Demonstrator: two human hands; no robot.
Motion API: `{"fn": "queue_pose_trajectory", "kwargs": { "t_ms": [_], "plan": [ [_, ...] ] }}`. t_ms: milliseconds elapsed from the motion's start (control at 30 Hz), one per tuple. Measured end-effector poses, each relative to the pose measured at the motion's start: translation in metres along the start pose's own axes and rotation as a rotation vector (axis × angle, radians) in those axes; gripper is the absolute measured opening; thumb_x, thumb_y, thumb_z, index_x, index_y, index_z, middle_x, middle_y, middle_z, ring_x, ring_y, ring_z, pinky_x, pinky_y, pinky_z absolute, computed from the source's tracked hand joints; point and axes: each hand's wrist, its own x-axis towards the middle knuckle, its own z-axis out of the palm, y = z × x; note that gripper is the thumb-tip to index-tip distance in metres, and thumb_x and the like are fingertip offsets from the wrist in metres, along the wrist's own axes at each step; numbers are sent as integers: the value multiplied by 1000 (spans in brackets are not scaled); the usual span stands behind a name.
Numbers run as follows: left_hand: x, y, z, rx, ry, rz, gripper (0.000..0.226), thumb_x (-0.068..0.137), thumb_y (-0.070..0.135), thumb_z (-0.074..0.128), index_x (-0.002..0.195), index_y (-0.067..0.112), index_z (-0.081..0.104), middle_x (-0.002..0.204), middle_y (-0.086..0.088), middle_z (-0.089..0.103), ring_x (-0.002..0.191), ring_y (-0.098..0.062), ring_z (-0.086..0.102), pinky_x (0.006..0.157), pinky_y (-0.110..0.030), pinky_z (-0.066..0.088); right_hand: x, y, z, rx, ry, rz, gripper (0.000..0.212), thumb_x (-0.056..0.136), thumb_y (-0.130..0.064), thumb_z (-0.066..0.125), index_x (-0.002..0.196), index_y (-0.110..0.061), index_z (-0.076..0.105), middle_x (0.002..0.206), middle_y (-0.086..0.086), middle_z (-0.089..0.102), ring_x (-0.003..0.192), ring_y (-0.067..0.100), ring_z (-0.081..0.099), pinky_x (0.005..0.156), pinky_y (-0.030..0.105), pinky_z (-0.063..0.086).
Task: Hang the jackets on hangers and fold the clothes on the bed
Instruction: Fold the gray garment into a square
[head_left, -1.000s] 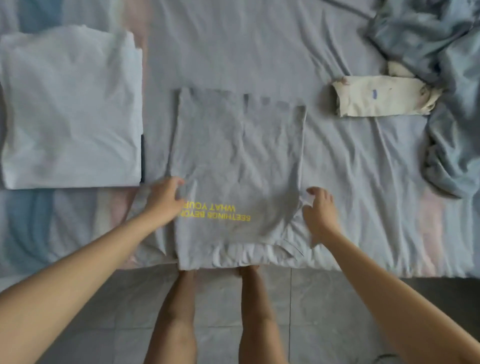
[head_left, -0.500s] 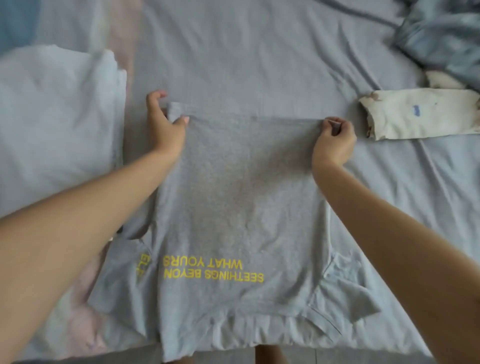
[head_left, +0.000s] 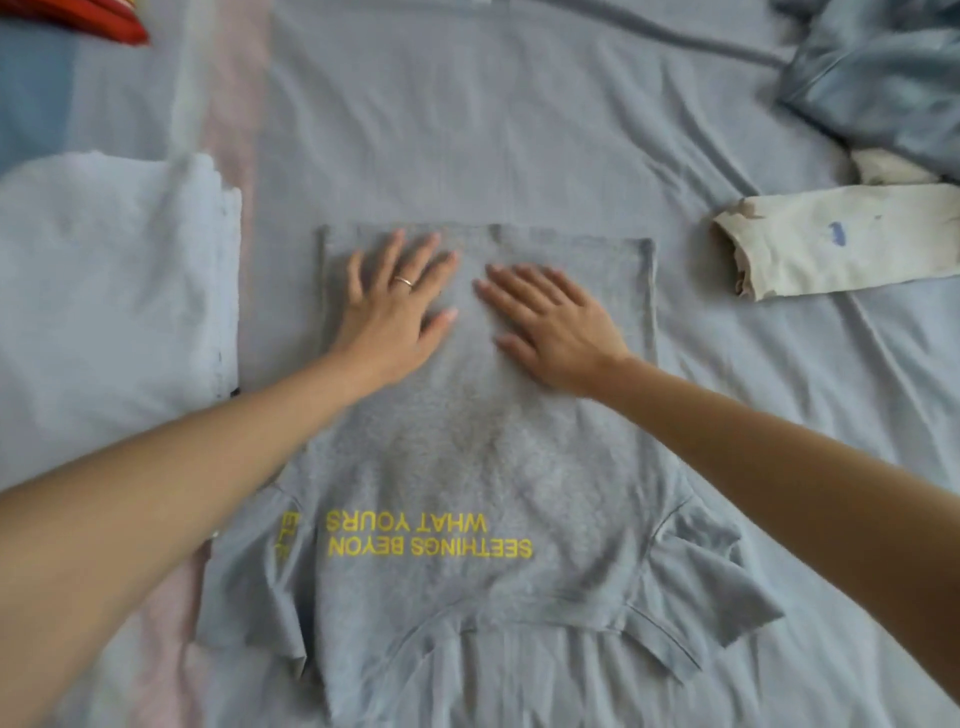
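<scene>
Grey T-shirt (head_left: 467, 452), lettering (head_left: 426, 535) broken by fold, under left hand (head_left: 392, 306) and right hand (head_left: 550, 322)

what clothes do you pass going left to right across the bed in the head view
folded white stack → grey t-shirt → cream garment

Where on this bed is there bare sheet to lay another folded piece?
The widest bare sheet lies beyond the grey T-shirt, between the white folded stack and the blue crumpled clothes. A narrower strip runs between the T-shirt and the cream garment. The left side and far right corner are crowded; the left hand and right hand lie flat on the T-shirt.
</scene>
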Motion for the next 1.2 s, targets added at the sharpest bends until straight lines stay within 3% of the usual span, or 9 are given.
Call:
{"fn": "queue_pose_trajectory", "kwargs": {
  "t_ms": [167,300,433,700,800,900,1067,1133,1200],
  "plan": [
    [12,-17,3,-18,-133,-557,69,95,58,26,152,28,-1,160,-1,-10,146,-32,-11,108,-68,-7,-16,57,-6,94,-50,778,64,100,-47,22,153,-17,2,161,0,0,148,18,2,120,40,-1],
    [-22,26,0,-17,-67,-291,70,94,53,25,152,20,7,160,-12,0,145,-38,-1,110,-61,-8,-40,-1,-8,-29,63,399,64,96,-32,36,151,-9,15,159,9,15,146,20,14,117,36,-8],
    [-114,56,20,10,-143,-157,67,90,51,27,151,27,15,160,-3,11,145,-36,12,110,-62,-1,-133,-54,5,6,-136,15,58,97,-41,30,150,-18,28,155,0,28,142,16,26,117,36,15],
    [-218,81,22,-75,-168,-513,66,89,38,32,149,12,24,157,-18,16,144,-37,12,109,-64,2,-275,-29,-30,321,-120,802,52,92,-36,53,136,-11,43,130,11,50,118,30,49,96,37,37],
    [-213,132,18,-245,-100,-354,65,84,35,41,143,8,36,154,-17,25,144,-30,17,114,-48,-8,-272,-28,-39,610,-123,1053,38,86,-37,67,113,-13,55,104,-1,54,95,16,54,78,21,38],
    [-194,194,20,-521,-53,-18,66,82,37,54,138,3,44,149,-15,36,140,-25,28,115,-42,13,-257,-20,-39,762,-284,1116,25,83,-39,69,91,-17,59,85,-5,57,80,13,55,66,24,39],
    [-174,284,9,-804,-428,-51,121,63,53,79,150,6,10,159,-9,10,145,-17,12,117,-28,12,-225,-16,-62,1111,-340,1175,12,88,-10,57,98,-12,52,76,2,57,61,13,58,54,25,49],
    [-170,296,5,-1014,-324,-201,91,67,40,76,142,8,36,146,-9,40,136,-11,33,113,-25,26,-208,-21,-74,1312,-298,1159,21,90,0,49,107,-11,42,72,8,57,46,13,58,47,26,53],
    [-165,293,2,-1321,-172,-611,36,69,24,60,101,7,63,94,-2,69,87,-5,62,80,-26,49,-192,-23,-77,1370,-328,1081,35,93,-2,49,122,-16,35,69,9,57,43,14,56,45,27,52]
  ]
}}
